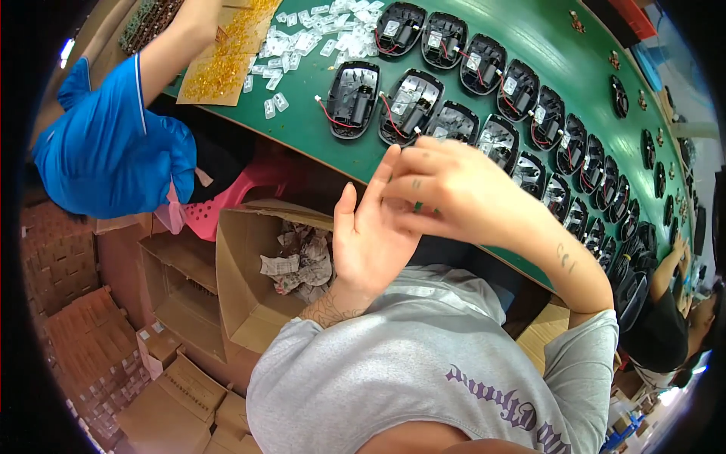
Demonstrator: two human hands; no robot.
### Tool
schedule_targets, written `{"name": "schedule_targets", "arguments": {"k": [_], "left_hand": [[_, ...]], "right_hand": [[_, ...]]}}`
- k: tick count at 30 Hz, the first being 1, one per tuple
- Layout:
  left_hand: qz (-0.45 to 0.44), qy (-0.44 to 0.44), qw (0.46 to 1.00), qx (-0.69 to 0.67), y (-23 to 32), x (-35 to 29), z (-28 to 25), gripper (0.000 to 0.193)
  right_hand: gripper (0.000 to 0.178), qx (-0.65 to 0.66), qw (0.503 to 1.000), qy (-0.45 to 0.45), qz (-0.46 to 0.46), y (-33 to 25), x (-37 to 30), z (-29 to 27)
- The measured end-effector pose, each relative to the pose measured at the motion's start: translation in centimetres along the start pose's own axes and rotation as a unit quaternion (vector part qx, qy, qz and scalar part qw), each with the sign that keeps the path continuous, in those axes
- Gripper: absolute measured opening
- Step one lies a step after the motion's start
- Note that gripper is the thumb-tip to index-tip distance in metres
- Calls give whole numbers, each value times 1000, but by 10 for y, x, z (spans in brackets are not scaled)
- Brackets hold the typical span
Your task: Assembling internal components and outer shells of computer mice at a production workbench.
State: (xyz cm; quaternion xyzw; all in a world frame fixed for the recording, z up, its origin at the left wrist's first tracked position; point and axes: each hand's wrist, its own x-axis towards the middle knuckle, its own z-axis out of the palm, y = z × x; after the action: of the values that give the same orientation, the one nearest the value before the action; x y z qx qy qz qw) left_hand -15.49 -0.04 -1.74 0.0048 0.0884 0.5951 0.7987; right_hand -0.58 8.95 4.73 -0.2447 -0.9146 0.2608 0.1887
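Observation:
My left hand is raised at the table's near edge, its palm showing and its thumb and forefinger stretched upward. My right hand reaches across it from the right, fingers spaced apart and slightly bent over the left palm and fingers. They overlap, and I cannot tell whether they touch. I make out nothing held, though part of the left palm is hidden. Just beyond lie rows of black oval plastic housings, open side up, with dark cylindrical parts and red wires ending in white connectors.
Small clear plastic pieces are scattered on the green table, beside yellow bits on cardboard. A co-worker in blue works at left; another person sits far right. A carton of crumpled paper and a pink stool stand below.

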Motion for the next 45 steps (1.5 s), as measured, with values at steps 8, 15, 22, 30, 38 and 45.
{"name": "schedule_targets", "arguments": {"k": [8,15,22,30,38,45], "left_hand": [[14,-9,994,105,-5,-2,5,76],[122,17,981,148,3,3,7,70],[358,94,837,403,14,4,-26,34],[380,122,828,394,30,-6,-28,22],[390,130,829,379,30,-5,-21,22],[395,132,823,385,29,-13,-18,22]], "right_hand": [[21,119,990,-18,76,2,-8,5],[10,273,945,22,177,11,25,-6],[10,112,971,161,134,64,97,12],[11,-44,970,165,173,71,105,41],[15,-115,965,203,116,69,92,52],[17,-145,968,176,105,62,88,53]]}}
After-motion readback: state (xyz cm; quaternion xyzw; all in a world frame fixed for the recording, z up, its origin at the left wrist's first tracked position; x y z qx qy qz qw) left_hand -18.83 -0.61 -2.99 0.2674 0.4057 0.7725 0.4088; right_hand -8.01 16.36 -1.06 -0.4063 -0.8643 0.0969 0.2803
